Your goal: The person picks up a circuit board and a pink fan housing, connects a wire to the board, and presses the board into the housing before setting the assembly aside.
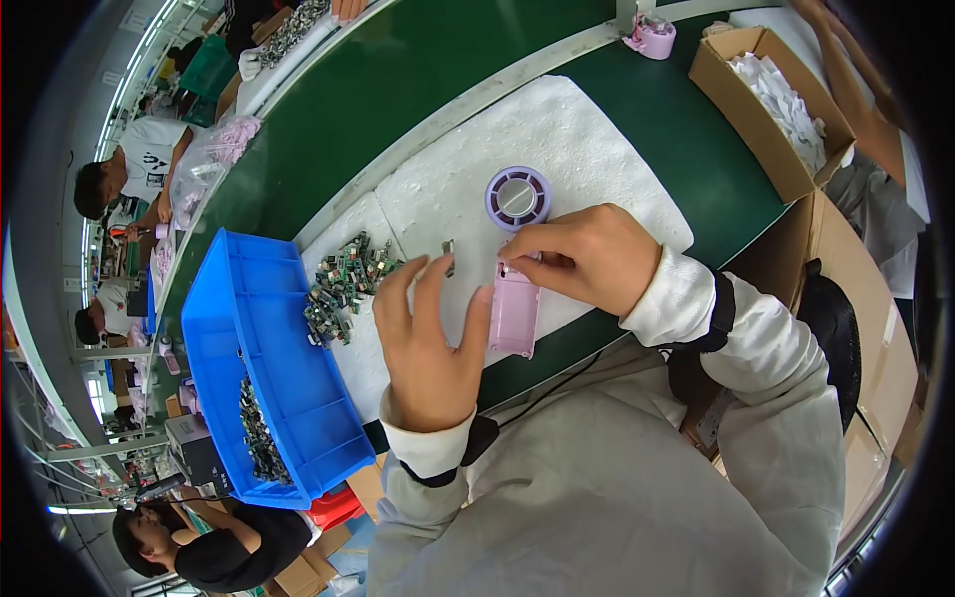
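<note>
A handheld fan housing lies on the white foam sheet, with a round purple fan head at the far end and an open pink handle shell toward me. My right hand is closed at the neck of the housing, thumb and forefinger pinched there; any small part between them is hidden. Left of the handle, my left hand has its fingers spread and holds nothing, its thumb close to the shell's edge. A small metallic part lies by its forefinger. Several small green circuit boards are heaped left of that hand.
A blue divided bin with more boards stands at left. Beneath the work lies a white foam sheet. Far right is a cardboard box of white pieces; another pink fan part sits near the metal rail. Other people work along the line.
</note>
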